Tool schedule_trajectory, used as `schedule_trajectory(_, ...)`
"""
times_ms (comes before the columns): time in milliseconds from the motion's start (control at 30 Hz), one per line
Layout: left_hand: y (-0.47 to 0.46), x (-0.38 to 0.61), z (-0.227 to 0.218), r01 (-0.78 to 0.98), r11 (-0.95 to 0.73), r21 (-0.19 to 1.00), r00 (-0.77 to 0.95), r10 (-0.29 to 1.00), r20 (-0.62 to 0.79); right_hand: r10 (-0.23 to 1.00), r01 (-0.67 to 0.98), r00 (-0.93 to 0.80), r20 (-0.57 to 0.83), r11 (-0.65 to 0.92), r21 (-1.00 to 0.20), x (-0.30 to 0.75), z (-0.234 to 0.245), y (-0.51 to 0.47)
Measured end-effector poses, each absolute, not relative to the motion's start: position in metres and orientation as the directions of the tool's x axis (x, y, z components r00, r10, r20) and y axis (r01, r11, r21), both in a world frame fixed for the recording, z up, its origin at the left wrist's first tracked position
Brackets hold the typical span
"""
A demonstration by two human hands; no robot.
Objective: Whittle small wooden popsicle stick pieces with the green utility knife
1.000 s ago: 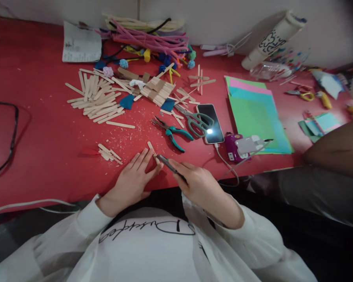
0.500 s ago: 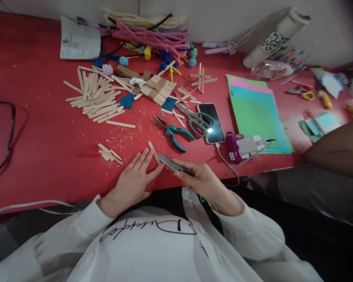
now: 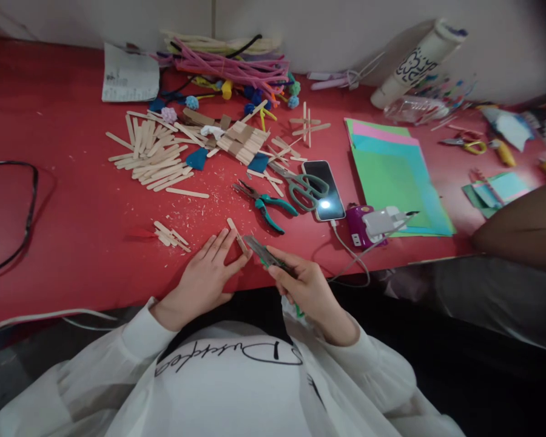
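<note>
My left hand [image 3: 204,276] lies on the red table with its fingers stretched forward. Its index fingertip and thumb press down a wooden craft stick [image 3: 230,224], whose middle is partly covered. My right hand [image 3: 307,285] is closed around a green and black utility knife [image 3: 273,260]. The bare blade points up and left, its tip close to the stick beside my left thumb; whether it touches the wood I cannot tell. Short cut stick pieces [image 3: 170,235] and pale shavings lie to the left of and beyond my left hand.
Teal-handled pliers [image 3: 268,207], scissors [image 3: 307,189] and a phone [image 3: 330,203] lie beyond my right hand. Further back are a craft stick pile [image 3: 157,159] and pipe cleaners [image 3: 236,68]. Coloured paper [image 3: 391,182] and a purple adapter [image 3: 360,227] are at right, near another person's arm [image 3: 523,224].
My right hand has drawn slightly down toward me, and the knife is now angled more steeply. My left hand stays on the stick. The whole view has shifted a little.
</note>
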State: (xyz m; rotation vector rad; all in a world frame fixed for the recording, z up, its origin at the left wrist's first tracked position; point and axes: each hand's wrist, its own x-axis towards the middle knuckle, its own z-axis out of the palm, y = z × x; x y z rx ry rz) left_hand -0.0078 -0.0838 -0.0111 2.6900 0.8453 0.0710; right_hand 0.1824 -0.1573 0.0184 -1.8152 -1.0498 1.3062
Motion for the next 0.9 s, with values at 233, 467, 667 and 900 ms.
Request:
schedule_trajectory(233,-0.084,-0.008,-0.011,0.547,-0.776,0.315,0.825,0.564,-0.044,0.985,0.645,0.067,-0.158,-0.164,-0.746,0.183,0.022,-0.155)
schedule_trajectory(467,-0.083,-0.008,-0.01,0.544,-0.775,0.322,0.826,0.562,-0.044,0.986,0.799,0.014,-0.163,-0.109,-0.592,0.18,0.03,-0.154)
schedule_trajectory(667,-0.083,-0.008,-0.011,0.538,-0.785,0.307,0.831,0.554,-0.041,0.983,0.888,-0.072,-0.169,-0.014,-0.46,0.183,0.032,-0.149)
schedule_trajectory(900,-0.083,-0.008,-0.015,0.537,-0.779,0.323,0.833,0.551,-0.056,0.934,0.974,-0.164,-0.317,0.102,-0.204,0.178,0.051,-0.133)
